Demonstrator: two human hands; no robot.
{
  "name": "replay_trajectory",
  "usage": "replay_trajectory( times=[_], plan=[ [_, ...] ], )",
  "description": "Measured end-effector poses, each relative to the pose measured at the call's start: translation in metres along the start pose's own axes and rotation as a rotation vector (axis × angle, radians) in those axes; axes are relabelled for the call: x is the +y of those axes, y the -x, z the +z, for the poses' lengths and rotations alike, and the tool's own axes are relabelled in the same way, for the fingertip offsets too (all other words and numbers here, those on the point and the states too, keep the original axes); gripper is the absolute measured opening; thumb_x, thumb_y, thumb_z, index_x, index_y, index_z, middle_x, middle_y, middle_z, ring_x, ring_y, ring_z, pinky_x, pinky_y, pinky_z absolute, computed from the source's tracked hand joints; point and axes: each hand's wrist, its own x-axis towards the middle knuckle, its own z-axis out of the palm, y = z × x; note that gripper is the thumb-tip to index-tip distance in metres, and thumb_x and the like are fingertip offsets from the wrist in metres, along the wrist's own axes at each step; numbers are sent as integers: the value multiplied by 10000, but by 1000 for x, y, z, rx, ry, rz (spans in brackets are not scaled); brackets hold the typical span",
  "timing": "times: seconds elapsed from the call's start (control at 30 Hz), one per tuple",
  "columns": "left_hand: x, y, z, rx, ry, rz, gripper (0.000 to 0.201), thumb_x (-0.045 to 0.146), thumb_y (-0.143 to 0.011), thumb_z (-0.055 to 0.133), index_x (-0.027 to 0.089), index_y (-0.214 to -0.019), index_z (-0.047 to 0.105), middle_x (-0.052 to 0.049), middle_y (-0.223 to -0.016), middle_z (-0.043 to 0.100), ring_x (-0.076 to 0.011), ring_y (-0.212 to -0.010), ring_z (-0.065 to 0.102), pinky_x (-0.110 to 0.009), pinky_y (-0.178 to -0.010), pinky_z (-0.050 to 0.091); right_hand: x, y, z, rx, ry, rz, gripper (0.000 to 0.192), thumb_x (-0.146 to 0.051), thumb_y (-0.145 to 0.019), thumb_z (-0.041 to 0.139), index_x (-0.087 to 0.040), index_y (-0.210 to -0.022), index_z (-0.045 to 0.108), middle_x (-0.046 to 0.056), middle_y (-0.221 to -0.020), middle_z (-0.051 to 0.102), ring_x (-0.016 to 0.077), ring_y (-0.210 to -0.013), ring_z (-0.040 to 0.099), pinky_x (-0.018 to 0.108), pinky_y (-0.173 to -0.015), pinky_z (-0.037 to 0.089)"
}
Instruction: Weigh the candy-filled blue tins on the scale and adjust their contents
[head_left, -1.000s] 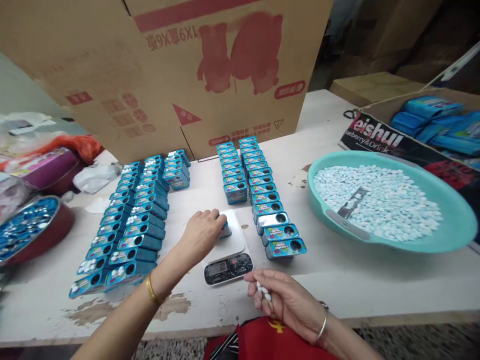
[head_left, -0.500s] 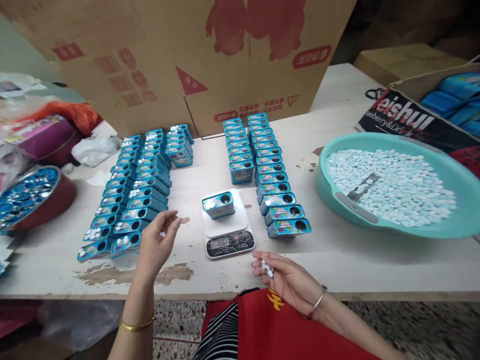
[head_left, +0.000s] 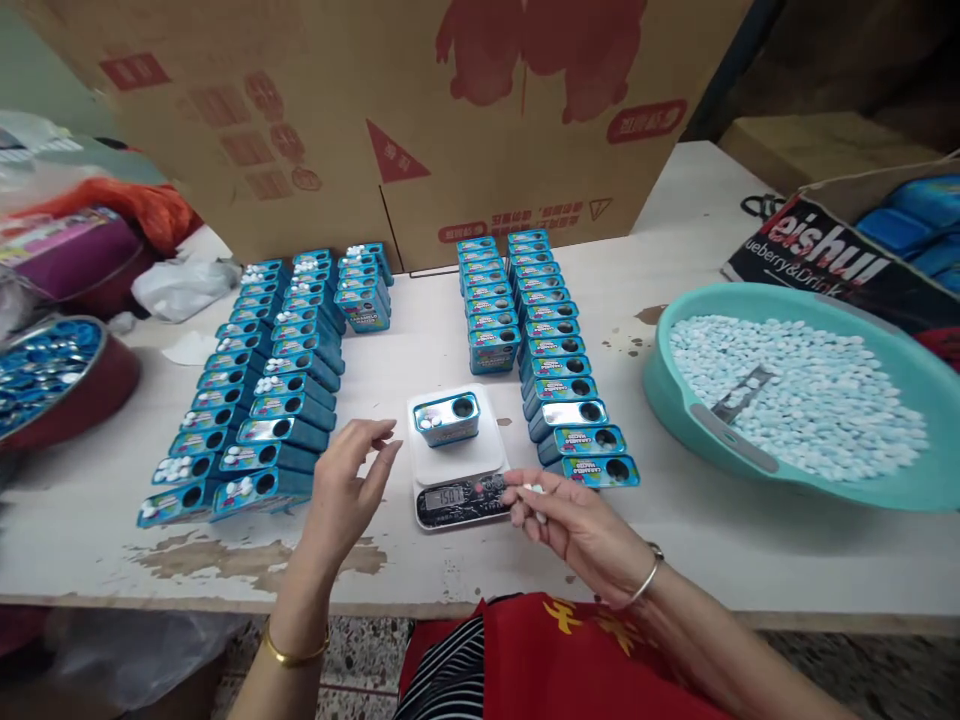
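Note:
A blue tin (head_left: 448, 417) with white candies on its lid sits on a small white kitchen scale (head_left: 457, 457) whose display shows a reading. My left hand (head_left: 346, 487) hovers just left of the scale, fingers apart, holding nothing. My right hand (head_left: 571, 521) is at the scale's front right corner and pinches a few white candies (head_left: 533, 491) between its fingertips. Rows of blue tins (head_left: 259, 400) lie to the left, and two more rows of blue tins (head_left: 547, 350) to the right of the scale.
A teal basin (head_left: 795, 400) full of white candies with a metal scoop (head_left: 742, 392) stands at right. A large cardboard box (head_left: 390, 110) blocks the back. A red bowl of blue lids (head_left: 52, 375) is at left. A printed carton (head_left: 855, 250) holds blue packs at far right.
My left hand let go of the tin on the scale and drew back to the left. My right hand rose with the candies toward the scale's front right corner.

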Motion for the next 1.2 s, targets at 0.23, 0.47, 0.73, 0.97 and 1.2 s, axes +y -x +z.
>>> replay_trajectory(
  times=[0.23,0.47,0.73,0.97,1.2],
  plan=[
    [8,-24,8,-106,-131,104,156,275,-911,532,195,-1029,593,-42,-923,620,-170,-861,569,-317,-735,395,-73,-39,46,-109,848,-373,95,-167,-863,507,-172,-904,593,-46,-587,501,105,-542,435,248,-546,336],
    [5,-21,8,-97,-95,77,141,283,-919,524,196,-1001,597,-26,-898,621,-149,-837,564,-300,-726,380,-83,-71,67,-100,1512,-575,172,-24,-799,547,-139,-880,646,62,-874,568,158,-793,506,282,-743,383],
    [-1,-12,7,-69,-17,-2,144,279,-906,529,190,-966,624,-37,-869,631,-153,-813,574,-304,-743,426,-82,-70,69,-126,1539,-569,215,-25,-822,484,-130,-933,635,108,-975,552,198,-862,523,322,-769,395],
    [-6,-2,0,18,26,-80,105,240,-890,550,183,-919,633,-36,-865,642,-152,-825,588,-295,-753,453,-92,-58,50,-157,736,-464,81,-186,-858,537,-161,-895,605,-12,-738,546,86,-597,476,249,-585,386],
    [-12,13,-3,81,17,-171,129,257,-887,554,181,-951,636,-28,-858,636,-135,-771,569,-271,-706,448,-68,-5,1,-59,207,-92,238,-341,-744,721,-164,-875,629,14,-791,611,75,-626,525,201,-539,421]
  ],
)
